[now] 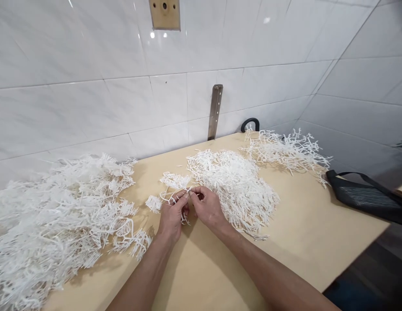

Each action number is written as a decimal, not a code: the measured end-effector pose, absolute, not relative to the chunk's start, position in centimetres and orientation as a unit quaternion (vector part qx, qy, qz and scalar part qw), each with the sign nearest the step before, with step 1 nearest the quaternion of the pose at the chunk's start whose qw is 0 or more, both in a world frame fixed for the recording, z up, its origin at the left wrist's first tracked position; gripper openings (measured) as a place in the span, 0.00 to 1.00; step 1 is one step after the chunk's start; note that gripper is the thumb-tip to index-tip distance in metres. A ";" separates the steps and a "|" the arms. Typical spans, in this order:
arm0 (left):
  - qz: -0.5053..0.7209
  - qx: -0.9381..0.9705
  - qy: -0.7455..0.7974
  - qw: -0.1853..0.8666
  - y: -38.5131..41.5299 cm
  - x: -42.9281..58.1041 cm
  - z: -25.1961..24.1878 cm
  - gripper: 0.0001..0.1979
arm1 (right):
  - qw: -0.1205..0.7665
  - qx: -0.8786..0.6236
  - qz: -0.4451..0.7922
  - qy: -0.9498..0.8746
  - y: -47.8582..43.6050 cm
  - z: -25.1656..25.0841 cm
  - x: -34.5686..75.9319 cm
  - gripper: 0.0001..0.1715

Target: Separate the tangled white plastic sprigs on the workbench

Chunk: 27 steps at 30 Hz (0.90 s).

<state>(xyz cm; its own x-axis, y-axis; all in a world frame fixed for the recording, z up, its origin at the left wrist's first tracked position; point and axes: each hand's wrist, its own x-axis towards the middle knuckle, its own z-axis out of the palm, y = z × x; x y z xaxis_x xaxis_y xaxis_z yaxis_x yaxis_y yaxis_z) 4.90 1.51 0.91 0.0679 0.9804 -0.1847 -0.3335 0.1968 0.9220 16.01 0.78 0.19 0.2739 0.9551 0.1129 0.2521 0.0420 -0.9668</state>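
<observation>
My left hand [171,219] pinches a white branching plastic piece [175,180], which looks like a moulded sprue with clusters of thin prongs. Its stems stick out to the left of my fingers and below them. My right hand [207,208] has thumb and forefinger closed on the same piece, with the fingertips of both hands almost touching. Just beyond my right hand lies a heap of short thin white plastic sticks [236,183]. A large tangled pile of similar white branching pieces [58,224] spreads over the left side.
A tan board tabletop [213,276] runs back to a white tiled wall [116,103]. Bare white branched stems [288,149] lie at the back right. Nearby are a black mesh item with a strap [359,194], a black curved handle [250,123] and an upright metal strip [215,112].
</observation>
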 end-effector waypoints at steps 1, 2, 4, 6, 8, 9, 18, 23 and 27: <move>0.521 0.363 0.444 0.633 1.5 4.9 0.9 0.13 | 0.521 -0.605 0.344 -0.494 0.8 0.2 16.0 0.11; 0.522 0.364 0.444 0.631 1.5 4.9 0.8 0.14 | 0.520 -0.605 0.350 -0.490 0.8 0.2 16.0 0.12; 0.520 0.366 0.450 0.627 1.6 5.0 0.7 0.15 | 0.521 -0.599 0.367 -0.484 0.9 0.3 16.0 0.12; 0.517 0.366 0.461 0.621 1.6 5.0 0.6 0.17 | 0.525 -0.587 0.392 -0.476 0.9 0.4 16.0 0.12; 0.512 0.369 0.469 0.618 1.5 5.0 0.7 0.18 | 0.525 -0.580 0.412 -0.467 1.0 0.4 16.1 0.11; 0.510 0.373 0.468 0.618 1.5 5.0 0.8 0.18 | 0.521 -0.582 0.412 -0.469 1.0 0.4 16.1 0.10; 0.486 0.360 0.460 0.650 2.0 3.9 0.9 0.19 | 0.459 -0.573 0.164 -0.659 0.7 0.0 17.5 0.09; 0.510 0.379 0.478 0.607 2.3 3.9 0.5 0.18 | 0.437 -0.566 0.175 -0.677 0.7 -0.1 17.7 0.09; 0.507 0.399 0.516 0.563 2.0 3.9 0.7 0.16 | 0.436 -0.569 0.173 -0.675 0.7 -0.2 17.9 0.09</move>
